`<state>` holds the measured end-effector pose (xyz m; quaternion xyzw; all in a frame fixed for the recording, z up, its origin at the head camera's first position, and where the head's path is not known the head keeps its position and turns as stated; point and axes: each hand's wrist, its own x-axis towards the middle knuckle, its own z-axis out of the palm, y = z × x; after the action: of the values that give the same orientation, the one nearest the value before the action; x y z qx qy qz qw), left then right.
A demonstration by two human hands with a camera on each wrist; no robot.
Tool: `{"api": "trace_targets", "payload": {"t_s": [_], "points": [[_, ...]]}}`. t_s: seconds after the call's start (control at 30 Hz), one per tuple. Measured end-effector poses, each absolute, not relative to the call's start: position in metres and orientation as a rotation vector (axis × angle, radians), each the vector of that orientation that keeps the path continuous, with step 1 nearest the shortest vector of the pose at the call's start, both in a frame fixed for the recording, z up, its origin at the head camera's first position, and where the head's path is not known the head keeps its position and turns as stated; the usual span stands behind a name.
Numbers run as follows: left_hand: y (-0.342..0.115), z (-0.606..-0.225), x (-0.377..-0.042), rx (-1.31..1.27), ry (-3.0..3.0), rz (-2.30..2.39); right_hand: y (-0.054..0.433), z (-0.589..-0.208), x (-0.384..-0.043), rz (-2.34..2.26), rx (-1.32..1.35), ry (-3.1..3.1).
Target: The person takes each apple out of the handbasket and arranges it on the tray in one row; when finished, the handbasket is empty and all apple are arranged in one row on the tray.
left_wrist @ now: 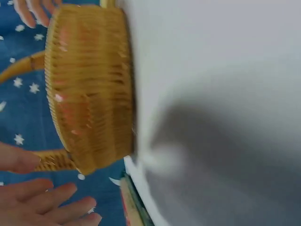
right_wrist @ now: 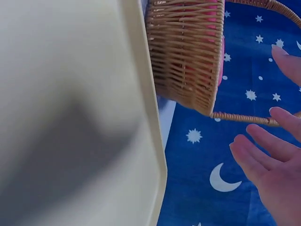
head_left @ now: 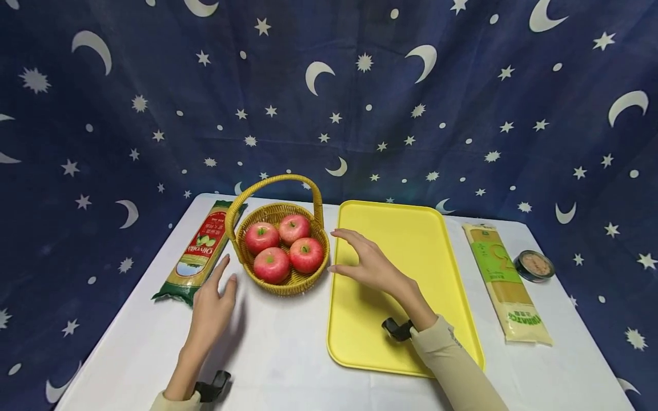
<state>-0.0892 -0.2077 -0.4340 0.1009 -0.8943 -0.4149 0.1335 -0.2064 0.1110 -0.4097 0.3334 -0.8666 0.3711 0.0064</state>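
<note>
A wicker basket (head_left: pixel 288 289) with a tall arched handle (head_left: pixel 277 178) stands on the table and holds several red apples (head_left: pixel 271 265). On its left is my left hand (head_left: pixel 212 308), fingers extended and thumb apart, holding nothing. My right hand (head_left: pixel 374 264) is at the basket's right side, over the yellow tray (head_left: pixel 406 245), thumb and fingers spread towards the rim. In the left wrist view the woven wall (left_wrist: pixel 94 94) is seen side-on beyond the left fingers (left_wrist: pixel 61 207). The right wrist view has the spread right fingers (right_wrist: pixel 263 155) near the basket (right_wrist: pixel 186 52).
Left of the basket lies a red and green pasta packet (head_left: pixel 203 245), close to the left fingers. Beyond the tray on the right are a bag of noodles (head_left: pixel 506 285) with a green label and a small round can (head_left: pixel 534 266). A star-patterned cloth (head_left: pixel 349 114) hangs behind the table.
</note>
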Motion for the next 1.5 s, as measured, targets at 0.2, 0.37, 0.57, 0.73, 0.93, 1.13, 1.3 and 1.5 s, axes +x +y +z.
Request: {"api": "trace_targets", "payload": {"t_s": [0.2, 0.37, 0.57, 0.73, 0.93, 1.13, 1.3, 1.5], "points": [[-0.232, -0.438, -0.122, 0.398, -2.541, -1.487, 0.096, -0.412, -0.214, 1.33, 1.028, -2.685], [-0.252, -0.445, -0.157, 0.426, -2.255, -2.158, 0.081, -0.416, -0.221, 1.403, 1.047, -2.659], [-0.258, -0.459, -0.191, 0.422, -1.964, -2.563, 0.069, -0.419, -0.227, 1.308, 1.039, -2.648], [-0.253, -0.461, -0.203, 0.449, -1.913, -2.592, 0.06, -0.423, -0.229, 1.221, 1.054, -2.702], [-0.25, -0.462, -0.204, 0.436, -1.933, -2.583, 0.057, -0.428, -0.228, 1.179, 1.066, -2.751], [-0.258, -0.46, -0.205, 0.408, -2.101, -2.53, 0.051, -0.432, -0.225, 1.1, 1.082, -2.836], [-0.268, -0.457, -0.206, 0.419, -2.121, -2.533, 0.042, -0.431, -0.226, 0.94, 1.117, -2.887], [-0.267, -0.455, -0.207, 0.453, -2.068, -2.58, 0.037, -0.431, -0.227, 0.72, 1.084, -2.891]]}}
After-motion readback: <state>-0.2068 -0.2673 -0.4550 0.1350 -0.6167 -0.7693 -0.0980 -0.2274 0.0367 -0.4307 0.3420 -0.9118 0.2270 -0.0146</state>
